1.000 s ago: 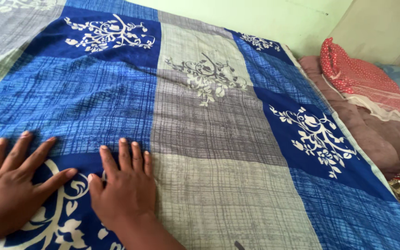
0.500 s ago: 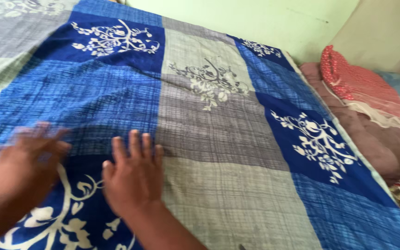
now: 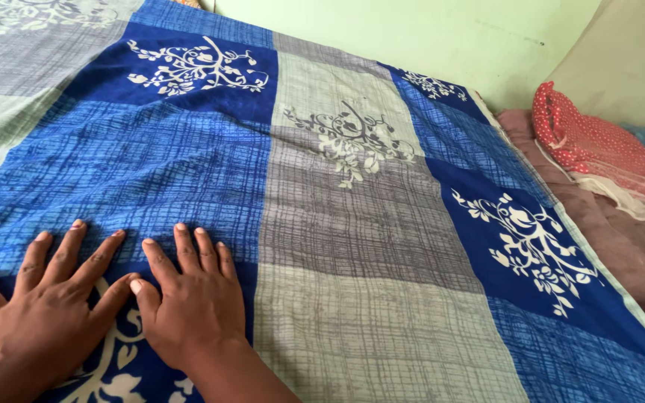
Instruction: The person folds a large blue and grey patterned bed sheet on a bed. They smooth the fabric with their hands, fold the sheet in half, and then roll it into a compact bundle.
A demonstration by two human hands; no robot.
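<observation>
I am pressing my left hand (image 3: 35, 313) and right hand (image 3: 188, 302) flat on the bedsheet (image 3: 352, 224) at the lower left, fingers spread, gripping nothing (the left was blurred mid-sweep a moment ago), so it is lying smoother across the bed.

No packages, labels, signs, screens in view — 0 of each.
</observation>
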